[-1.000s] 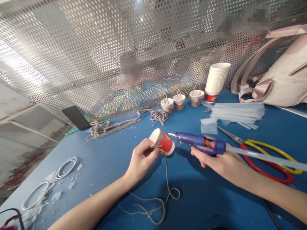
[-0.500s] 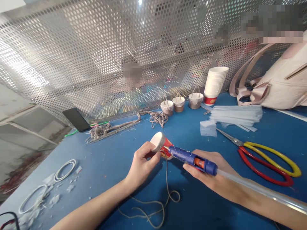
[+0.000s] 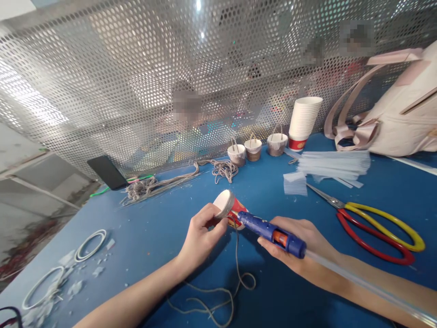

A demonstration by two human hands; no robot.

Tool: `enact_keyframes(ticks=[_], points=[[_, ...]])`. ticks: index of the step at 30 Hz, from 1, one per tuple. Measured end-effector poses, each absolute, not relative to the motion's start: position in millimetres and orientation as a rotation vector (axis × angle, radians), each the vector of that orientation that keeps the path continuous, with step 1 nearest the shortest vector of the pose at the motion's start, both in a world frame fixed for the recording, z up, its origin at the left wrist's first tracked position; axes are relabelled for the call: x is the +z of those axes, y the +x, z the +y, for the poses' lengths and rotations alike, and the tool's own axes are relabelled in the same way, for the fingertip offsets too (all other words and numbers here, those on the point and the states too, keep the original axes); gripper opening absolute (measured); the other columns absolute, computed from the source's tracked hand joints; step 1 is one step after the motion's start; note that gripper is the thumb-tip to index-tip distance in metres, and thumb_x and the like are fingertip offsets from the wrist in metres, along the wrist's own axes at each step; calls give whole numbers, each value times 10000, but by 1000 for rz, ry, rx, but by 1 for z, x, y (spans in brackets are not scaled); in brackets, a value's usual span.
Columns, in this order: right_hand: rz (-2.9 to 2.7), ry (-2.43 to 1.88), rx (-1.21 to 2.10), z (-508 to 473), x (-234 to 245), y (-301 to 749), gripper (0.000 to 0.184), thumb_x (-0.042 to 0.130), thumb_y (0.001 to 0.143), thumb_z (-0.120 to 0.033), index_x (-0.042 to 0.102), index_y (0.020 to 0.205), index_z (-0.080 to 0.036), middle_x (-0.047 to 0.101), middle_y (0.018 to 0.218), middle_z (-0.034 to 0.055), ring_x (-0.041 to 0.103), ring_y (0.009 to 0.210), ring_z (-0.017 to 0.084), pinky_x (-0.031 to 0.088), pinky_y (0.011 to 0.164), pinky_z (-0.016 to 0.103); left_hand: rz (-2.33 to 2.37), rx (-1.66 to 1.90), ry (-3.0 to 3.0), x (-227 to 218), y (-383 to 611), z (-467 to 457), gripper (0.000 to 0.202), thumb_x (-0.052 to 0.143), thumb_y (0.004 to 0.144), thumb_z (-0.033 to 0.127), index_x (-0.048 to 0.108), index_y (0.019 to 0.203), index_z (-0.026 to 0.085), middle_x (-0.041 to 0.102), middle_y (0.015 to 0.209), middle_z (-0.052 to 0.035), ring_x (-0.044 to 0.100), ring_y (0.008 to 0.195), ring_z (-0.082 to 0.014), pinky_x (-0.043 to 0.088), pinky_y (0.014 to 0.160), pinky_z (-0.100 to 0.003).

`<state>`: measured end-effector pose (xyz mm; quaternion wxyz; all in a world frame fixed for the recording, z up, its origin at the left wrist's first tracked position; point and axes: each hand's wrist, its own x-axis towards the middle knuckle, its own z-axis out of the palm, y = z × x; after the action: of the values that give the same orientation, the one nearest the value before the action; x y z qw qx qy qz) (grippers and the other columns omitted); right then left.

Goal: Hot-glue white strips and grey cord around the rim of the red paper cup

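Observation:
A red and white paper cup (image 3: 239, 207) lies tilted in my left hand (image 3: 205, 232), its mouth facing up and left. Grey cord is wound round the cup near the rim, and the loose cord (image 3: 236, 255) trails down onto the table. My right hand (image 3: 300, 237) is closed round a blue hot glue gun (image 3: 266, 228), its nozzle at the cup's side just below the wound cord. From the back of the gun runs a long clear glue stick (image 3: 362, 280). Part of the right hand's fingers is hidden behind the gun.
Scissors (image 3: 341, 205) with red and yellow handles lie right, near translucent strips (image 3: 334, 163). Behind stand stacked paper cups (image 3: 305, 120), three small cord-wrapped baskets (image 3: 253, 150), cord bundles (image 3: 225, 171) and a phone (image 3: 106, 172). White rings (image 3: 90, 246) lie left; a bag (image 3: 399, 114) sits far right.
The glue gun has shifted slightly left and down at its rear end, its nozzle still by the cup. The left hand keeps its hold, and the view has moved slightly.

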<state>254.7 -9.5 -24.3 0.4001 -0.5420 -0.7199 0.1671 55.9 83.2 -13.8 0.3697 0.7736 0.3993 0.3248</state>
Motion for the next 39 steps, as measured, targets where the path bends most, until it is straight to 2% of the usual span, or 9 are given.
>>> enact_keyframes(ticks=[8, 14, 19, 28, 34, 39], points=[[-1880, -1288, 315, -10, -36, 251, 160, 520, 853, -281, 493, 717, -202, 562, 592, -22, 504, 491, 101, 360, 487, 226, 1020, 810, 2001, -14, 55, 84, 207, 545, 795, 269, 564, 618, 165, 521, 656, 1, 477, 611, -118, 391, 559, -223], [-1752, -1422, 507, -9, -18, 257, 222, 530, 855, -333, 509, 676, -204, 541, 580, -35, 462, 490, 94, 365, 497, 215, 986, 819, 1980, -13, 53, 85, 224, 546, 800, 301, 570, 628, 160, 526, 658, -5, 480, 628, -125, 395, 576, -228], [-1580, -1579, 728, -5, -8, 261, 348, 506, 839, -427, 431, 580, -207, 452, 518, -48, 414, 480, 103, 339, 470, 226, 962, 793, 1964, -15, 51, 88, 232, 549, 801, 312, 573, 632, 155, 521, 660, -6, 474, 624, -125, 393, 581, -234], [-1637, -1506, 839, -10, -2, 258, 332, 504, 847, -407, 427, 599, -199, 420, 541, -56, 369, 505, 95, 311, 495, 224, 938, 779, 1923, -11, 52, 87, 235, 558, 792, 306, 563, 612, 156, 513, 638, 2, 468, 605, -121, 379, 571, -230], [-1522, -1584, 928, -5, -2, 264, 336, 509, 826, -460, 455, 616, -202, 408, 554, -50, 364, 539, 110, 337, 510, 229, 919, 763, 1888, -16, 49, 92, 235, 562, 795, 296, 560, 608, 154, 507, 648, -3, 466, 609, -124, 373, 577, -241], [-1536, -1540, 941, -7, 0, 262, 324, 519, 817, -434, 455, 598, -204, 426, 551, -43, 373, 523, 106, 330, 490, 228, 878, 766, 1861, -18, 48, 93, 230, 558, 795, 282, 569, 606, 153, 508, 649, -3, 475, 607, -123, 375, 580, -243]])
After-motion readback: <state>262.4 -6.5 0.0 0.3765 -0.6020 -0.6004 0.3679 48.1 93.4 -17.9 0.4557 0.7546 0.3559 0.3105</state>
